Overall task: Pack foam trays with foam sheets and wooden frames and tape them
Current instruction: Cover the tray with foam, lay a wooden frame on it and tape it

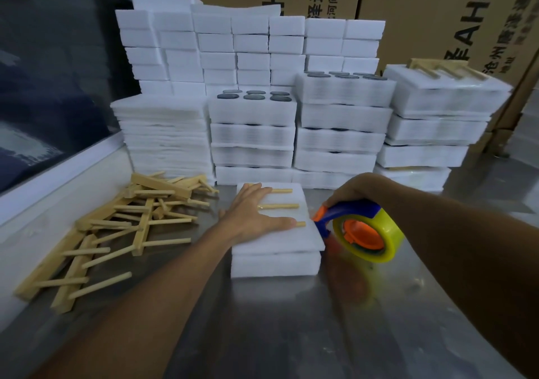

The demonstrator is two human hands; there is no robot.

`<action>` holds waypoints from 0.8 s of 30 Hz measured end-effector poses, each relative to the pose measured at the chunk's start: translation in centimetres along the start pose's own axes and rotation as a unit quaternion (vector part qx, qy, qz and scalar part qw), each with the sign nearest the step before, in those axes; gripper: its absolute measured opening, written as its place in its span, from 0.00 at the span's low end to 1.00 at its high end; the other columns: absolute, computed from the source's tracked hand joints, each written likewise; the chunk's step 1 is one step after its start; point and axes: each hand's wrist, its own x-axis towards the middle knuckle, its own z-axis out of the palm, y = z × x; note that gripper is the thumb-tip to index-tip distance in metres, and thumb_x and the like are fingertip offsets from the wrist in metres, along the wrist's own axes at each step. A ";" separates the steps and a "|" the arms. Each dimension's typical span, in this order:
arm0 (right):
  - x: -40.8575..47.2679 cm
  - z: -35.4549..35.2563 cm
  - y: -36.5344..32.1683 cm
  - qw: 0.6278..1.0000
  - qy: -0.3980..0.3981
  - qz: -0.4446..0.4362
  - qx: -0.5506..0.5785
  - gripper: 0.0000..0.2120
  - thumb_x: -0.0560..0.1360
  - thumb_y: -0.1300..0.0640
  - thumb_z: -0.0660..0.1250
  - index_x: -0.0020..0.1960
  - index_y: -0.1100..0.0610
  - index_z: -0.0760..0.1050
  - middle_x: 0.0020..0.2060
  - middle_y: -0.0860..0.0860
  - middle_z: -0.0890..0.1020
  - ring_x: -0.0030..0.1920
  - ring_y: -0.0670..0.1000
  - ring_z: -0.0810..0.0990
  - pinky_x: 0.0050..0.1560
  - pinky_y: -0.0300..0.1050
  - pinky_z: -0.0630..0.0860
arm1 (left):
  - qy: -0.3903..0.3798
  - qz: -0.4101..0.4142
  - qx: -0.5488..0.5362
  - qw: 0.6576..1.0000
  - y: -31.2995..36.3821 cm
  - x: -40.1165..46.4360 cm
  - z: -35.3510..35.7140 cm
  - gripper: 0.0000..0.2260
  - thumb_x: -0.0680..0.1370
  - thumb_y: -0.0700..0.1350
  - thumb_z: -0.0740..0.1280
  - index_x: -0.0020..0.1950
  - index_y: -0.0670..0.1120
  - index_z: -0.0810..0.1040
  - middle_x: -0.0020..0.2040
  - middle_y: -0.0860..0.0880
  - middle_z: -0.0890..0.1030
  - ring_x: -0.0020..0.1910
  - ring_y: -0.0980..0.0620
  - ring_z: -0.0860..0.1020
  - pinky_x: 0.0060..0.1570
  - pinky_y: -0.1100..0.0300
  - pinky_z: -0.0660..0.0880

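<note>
On the foam tray (pixel 277 244), left hand (pixel 256 215) presses flat; right hand (pixel 350 193) grips tape dispenser (pixel 361 229)

Left arm reaches forward from lower left; left hand (pixel 256 218) flat, palm down, fingers straight and spread, pressing down; right arm enters from right edge, wrist bent; right hand (pixel 354 190) curled round handle, knuckles up.
</note>
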 end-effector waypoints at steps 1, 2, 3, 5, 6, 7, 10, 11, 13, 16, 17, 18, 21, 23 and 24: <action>0.1 0.1 0.0 1.000 0.000 0.002 -0.004 0.19 0.83 0.42 0.58 0.45 0.56 0.75 0.40 0.53 0.78 0.37 0.50 0.74 0.36 0.42 0.70 | 0.000 0.001 -0.001 1.000 0.0 0.0 0.0 0.52 0.57 0.76 0.69 0.76 0.59 0.60 0.79 0.58 0.53 0.78 0.55 0.50 0.74 0.39 0.54; 0.4 0.2 0.1 1.000 0.003 0.004 -0.006 0.19 0.82 0.41 0.60 0.48 0.57 0.76 0.40 0.53 0.78 0.37 0.51 0.74 0.37 0.42 0.70 | 0.000 0.002 -0.002 1.000 0.0 0.0 0.0 0.52 0.56 0.77 0.69 0.76 0.59 0.60 0.79 0.58 0.53 0.78 0.56 0.50 0.74 0.39 0.54; 0.6 0.3 0.2 1.000 0.015 0.007 -0.010 0.20 0.81 0.40 0.61 0.51 0.58 0.75 0.41 0.53 0.77 0.38 0.51 0.74 0.39 0.43 0.70 | 0.000 0.003 0.000 1.000 0.0 0.0 0.0 0.52 0.56 0.77 0.69 0.76 0.59 0.61 0.79 0.58 0.53 0.78 0.56 0.50 0.74 0.39 0.54; 0.9 0.3 0.3 0.998 0.048 0.016 -0.024 0.23 0.79 0.38 0.64 0.57 0.59 0.73 0.41 0.54 0.76 0.39 0.52 0.74 0.41 0.45 0.70 | -0.001 0.001 0.000 1.000 -0.1 -0.1 0.0 0.53 0.55 0.78 0.68 0.76 0.60 0.60 0.79 0.59 0.52 0.78 0.57 0.49 0.74 0.39 0.53; 0.9 0.2 0.3 0.998 0.057 0.020 -0.032 0.24 0.78 0.38 0.64 0.59 0.59 0.73 0.42 0.54 0.76 0.40 0.52 0.74 0.41 0.45 0.70 | -0.001 0.000 -0.004 1.000 -0.1 -0.1 0.0 0.53 0.54 0.78 0.68 0.76 0.60 0.60 0.79 0.59 0.53 0.78 0.57 0.49 0.74 0.39 0.53; 1.0 0.1 0.3 0.997 0.059 0.021 -0.038 0.25 0.78 0.38 0.65 0.60 0.59 0.73 0.42 0.54 0.76 0.40 0.52 0.74 0.42 0.46 0.70 | -0.001 0.000 -0.009 1.000 -0.1 -0.1 0.0 0.53 0.55 0.77 0.69 0.76 0.60 0.61 0.79 0.59 0.53 0.78 0.57 0.49 0.74 0.39 0.53; 0.9 0.1 0.1 0.997 0.062 0.021 -0.044 0.23 0.78 0.38 0.65 0.58 0.58 0.74 0.41 0.54 0.77 0.39 0.52 0.75 0.40 0.45 0.70 | -0.001 0.005 -0.016 1.000 -0.2 0.0 0.0 0.50 0.58 0.75 0.72 0.76 0.59 0.61 0.79 0.59 0.53 0.78 0.58 0.50 0.75 0.41 0.53; 0.9 0.2 -0.1 0.997 0.062 0.019 -0.044 0.23 0.78 0.39 0.65 0.57 0.58 0.74 0.40 0.54 0.77 0.39 0.52 0.75 0.38 0.45 0.70 | 0.000 0.007 -0.018 1.000 -0.2 0.1 0.0 0.50 0.59 0.74 0.72 0.76 0.59 0.61 0.79 0.58 0.54 0.78 0.58 0.50 0.75 0.43 0.54; 1.1 0.5 -0.3 0.997 0.059 0.016 -0.039 0.22 0.79 0.39 0.64 0.57 0.58 0.73 0.41 0.54 0.77 0.38 0.52 0.74 0.36 0.45 0.69 | 0.001 0.010 -0.022 1.000 -0.3 0.0 0.1 0.49 0.60 0.72 0.73 0.76 0.58 0.61 0.78 0.58 0.54 0.77 0.58 0.50 0.75 0.46 0.54; 1.2 0.4 -0.3 0.997 0.070 0.026 -0.036 0.25 0.76 0.36 0.66 0.57 0.58 0.73 0.41 0.54 0.77 0.39 0.53 0.75 0.36 0.46 0.69 | 0.003 0.011 -0.017 1.000 -0.4 0.1 0.1 0.49 0.60 0.73 0.73 0.77 0.58 0.60 0.79 0.58 0.54 0.77 0.57 0.50 0.75 0.44 0.54; 1.3 0.1 -0.3 0.995 0.084 0.029 -0.045 0.27 0.73 0.34 0.68 0.57 0.57 0.74 0.41 0.54 0.77 0.40 0.53 0.76 0.37 0.46 0.70 | 0.003 0.010 -0.015 1.000 -0.4 0.1 0.1 0.49 0.60 0.73 0.73 0.77 0.58 0.60 0.79 0.58 0.53 0.78 0.57 0.50 0.75 0.44 0.54; 1.3 -0.2 -0.4 0.991 0.113 0.031 -0.063 0.30 0.68 0.31 0.71 0.54 0.56 0.75 0.42 0.54 0.78 0.41 0.53 0.77 0.40 0.47 0.73 | 0.003 0.009 -0.013 1.000 -0.4 0.1 0.2 0.50 0.60 0.74 0.72 0.77 0.58 0.60 0.79 0.58 0.53 0.78 0.57 0.49 0.75 0.43 0.53; 1.7 -0.7 -1.4 0.971 0.201 0.013 -0.127 0.37 0.52 0.23 0.73 0.43 0.52 0.70 0.42 0.52 0.79 0.45 0.56 0.80 0.49 0.52 0.77 | 0.005 0.013 -0.013 1.000 -0.4 0.2 0.2 0.49 0.60 0.74 0.72 0.77 0.58 0.60 0.79 0.59 0.53 0.78 0.58 0.49 0.75 0.46 0.53; 2.0 -1.3 -2.3 0.958 0.225 -0.020 -0.177 0.37 0.50 0.21 0.71 0.41 0.51 0.70 0.39 0.51 0.79 0.41 0.53 0.79 0.37 0.49 0.72 | 0.007 0.009 -0.012 1.000 -0.5 0.2 0.3 0.51 0.58 0.76 0.71 0.76 0.59 0.60 0.79 0.60 0.53 0.78 0.58 0.48 0.76 0.43 0.53; 2.2 -1.5 -2.7 0.951 0.232 -0.036 -0.200 0.37 0.50 0.21 0.70 0.41 0.50 0.71 0.38 0.50 0.79 0.39 0.52 0.78 0.33 0.48 0.67 | 0.008 0.005 -0.008 1.000 -0.4 0.2 0.4 0.52 0.56 0.77 0.69 0.76 0.59 0.61 0.79 0.60 0.53 0.78 0.57 0.48 0.75 0.41 0.53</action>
